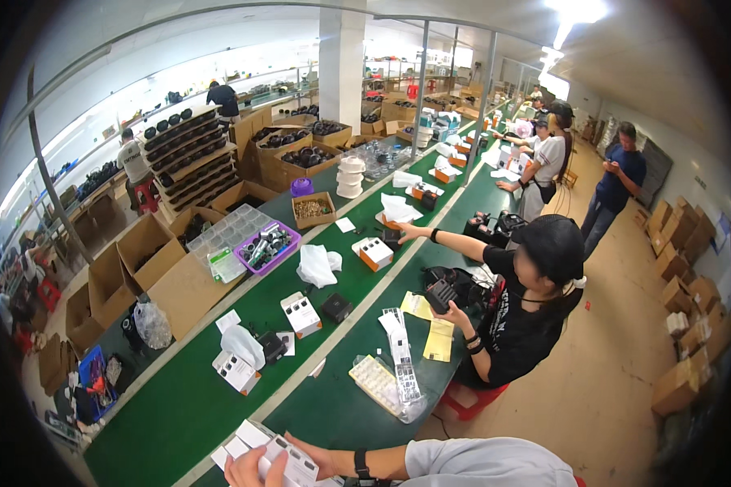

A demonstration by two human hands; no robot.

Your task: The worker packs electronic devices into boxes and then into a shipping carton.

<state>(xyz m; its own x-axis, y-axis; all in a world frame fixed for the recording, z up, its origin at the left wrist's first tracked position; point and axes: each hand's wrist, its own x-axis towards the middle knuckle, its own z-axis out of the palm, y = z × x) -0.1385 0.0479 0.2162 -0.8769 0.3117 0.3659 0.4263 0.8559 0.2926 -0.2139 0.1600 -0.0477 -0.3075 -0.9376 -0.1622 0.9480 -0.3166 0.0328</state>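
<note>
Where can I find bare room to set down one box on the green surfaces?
Free: the green belt left of its nearest white box, and the bench between the held boxes and the pale tray. Crowded: mid-belt, where cartons, black devices and white bags sit close.

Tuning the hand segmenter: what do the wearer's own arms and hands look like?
Right hand: no glove; dark wristband, loose light-grey short sleeve further up. Left hand: no glove; no sleeve or band in view. No cables visible on either.
</note>
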